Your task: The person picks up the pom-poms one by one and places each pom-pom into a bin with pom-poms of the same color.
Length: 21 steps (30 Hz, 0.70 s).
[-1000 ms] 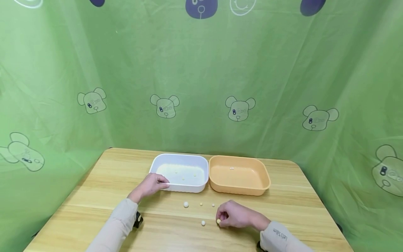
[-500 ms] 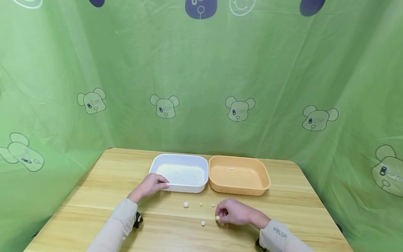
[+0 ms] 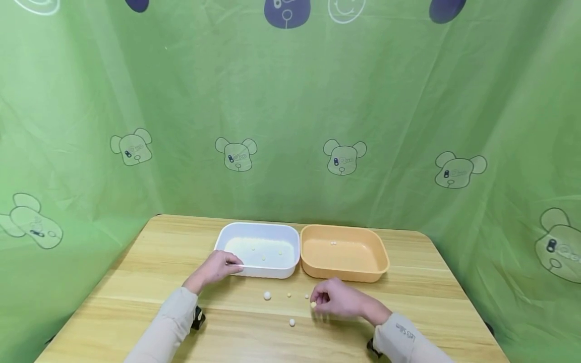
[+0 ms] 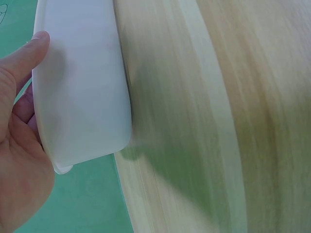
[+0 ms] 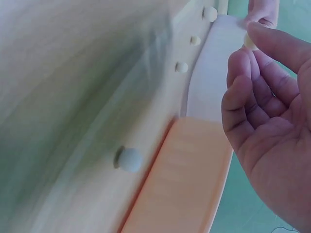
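My left hand (image 3: 217, 267) grips the near left rim of a white plastic tub (image 3: 268, 272), thumb on the outer wall in the left wrist view. My right hand (image 3: 340, 298) pinches a small yellow ball (image 5: 249, 42) between thumb and fingertips, in front of the orange tub (image 3: 345, 275). On the table near that hand lie a tiny white ball (image 3: 306, 296), a tiny yellow ball (image 3: 289, 295), a larger white ball (image 3: 267, 295) and a mid-sized white ball (image 3: 292, 322).
Both tubs stand side by side toward the back of the wooden table (image 3: 177, 237). Small yellowish balls (image 3: 264, 258) lie in the white one, two tiny white balls (image 3: 333, 243) in the orange one. A green printed curtain (image 3: 290, 101) surrounds the table.
My right hand has moved away from me toward the orange tub, carrying the yellow ball. The left hand stays on the white tub's rim.
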Available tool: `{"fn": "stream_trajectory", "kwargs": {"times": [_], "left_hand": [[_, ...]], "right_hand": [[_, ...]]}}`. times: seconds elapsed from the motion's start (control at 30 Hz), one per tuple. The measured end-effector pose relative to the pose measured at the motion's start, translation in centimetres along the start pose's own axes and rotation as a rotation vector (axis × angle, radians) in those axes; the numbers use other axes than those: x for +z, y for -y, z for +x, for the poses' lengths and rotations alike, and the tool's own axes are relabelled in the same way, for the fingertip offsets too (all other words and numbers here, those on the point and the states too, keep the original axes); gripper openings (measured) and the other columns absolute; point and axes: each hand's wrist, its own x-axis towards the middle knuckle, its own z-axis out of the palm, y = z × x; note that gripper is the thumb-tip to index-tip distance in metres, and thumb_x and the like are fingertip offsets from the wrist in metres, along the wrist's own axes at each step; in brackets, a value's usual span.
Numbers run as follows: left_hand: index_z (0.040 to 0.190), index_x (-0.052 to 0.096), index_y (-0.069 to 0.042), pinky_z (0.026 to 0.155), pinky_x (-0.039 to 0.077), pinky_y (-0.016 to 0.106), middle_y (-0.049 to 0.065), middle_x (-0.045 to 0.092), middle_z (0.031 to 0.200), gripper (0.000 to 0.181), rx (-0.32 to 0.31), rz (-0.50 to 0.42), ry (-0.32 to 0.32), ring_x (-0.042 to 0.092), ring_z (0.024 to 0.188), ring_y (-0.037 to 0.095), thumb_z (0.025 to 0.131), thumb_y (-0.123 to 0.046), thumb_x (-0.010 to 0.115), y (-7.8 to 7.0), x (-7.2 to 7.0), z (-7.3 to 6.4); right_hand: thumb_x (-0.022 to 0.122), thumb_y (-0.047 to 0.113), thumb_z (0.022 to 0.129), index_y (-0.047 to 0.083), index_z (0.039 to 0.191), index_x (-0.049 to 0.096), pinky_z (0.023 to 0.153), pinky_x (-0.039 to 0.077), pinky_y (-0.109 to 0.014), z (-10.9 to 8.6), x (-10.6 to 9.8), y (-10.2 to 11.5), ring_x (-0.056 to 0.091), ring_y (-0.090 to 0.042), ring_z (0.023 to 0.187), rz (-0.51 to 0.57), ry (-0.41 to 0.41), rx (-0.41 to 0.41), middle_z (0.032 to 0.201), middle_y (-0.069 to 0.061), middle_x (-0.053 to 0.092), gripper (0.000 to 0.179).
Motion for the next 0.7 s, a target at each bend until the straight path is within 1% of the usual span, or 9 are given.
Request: {"fn": "stream_trajectory", "kwargs": {"times": [0.2, 0.3, 0.53, 0.7], "left_hand": [[0.089, 0.075, -0.015, 0.078, 0.049, 0.029, -0.006, 0.070, 0.087, 0.009, 0.005, 0.003, -0.004, 0.063, 0.083, 0.011, 0.085, -0.022, 0.070, 0.1, 0.1, 0.0], [0.089, 0.075, -0.015, 0.078, 0.048, 0.029, -0.006, 0.070, 0.087, 0.009, 0.002, 0.003, -0.002, 0.063, 0.082, 0.011, 0.085, -0.022, 0.071, 0.1, 0.1, 0.0], [0.088, 0.075, -0.014, 0.076, 0.048, 0.029, -0.006, 0.070, 0.086, 0.008, -0.002, -0.004, -0.002, 0.062, 0.081, 0.011, 0.085, -0.021, 0.071, 0.1, 0.1, 0.0], [0.089, 0.075, -0.014, 0.076, 0.048, 0.028, -0.006, 0.070, 0.086, 0.008, -0.014, -0.009, -0.003, 0.062, 0.081, 0.010, 0.085, -0.020, 0.071, 0.0, 0.0, 0.1]], "right_hand": [[0.071, 0.006, 0.081, 0.007, 0.089, 0.068, 0.062, 0.049, -0.021, 0.2, -0.6, -0.2, 0.055, -0.001, 0.069, -0.007, -0.043, -0.019, 0.075, 0.013, 0.058, 0.009], [0.072, 0.007, 0.082, 0.008, 0.089, 0.068, 0.062, 0.049, -0.022, 0.4, -0.8, -0.3, 0.055, -0.002, 0.069, -0.010, -0.054, -0.009, 0.075, 0.013, 0.058, 0.008], [0.072, 0.008, 0.082, 0.007, 0.090, 0.068, 0.063, 0.050, -0.023, 0.9, -1.6, 0.0, 0.056, -0.004, 0.068, 0.025, -0.082, 0.019, 0.074, 0.011, 0.060, 0.009], [0.072, 0.010, 0.083, 0.008, 0.089, 0.069, 0.064, 0.049, -0.024, 1.4, -2.2, 0.3, 0.056, -0.005, 0.069, 0.018, -0.106, 0.025, 0.074, 0.010, 0.060, 0.008]]}}
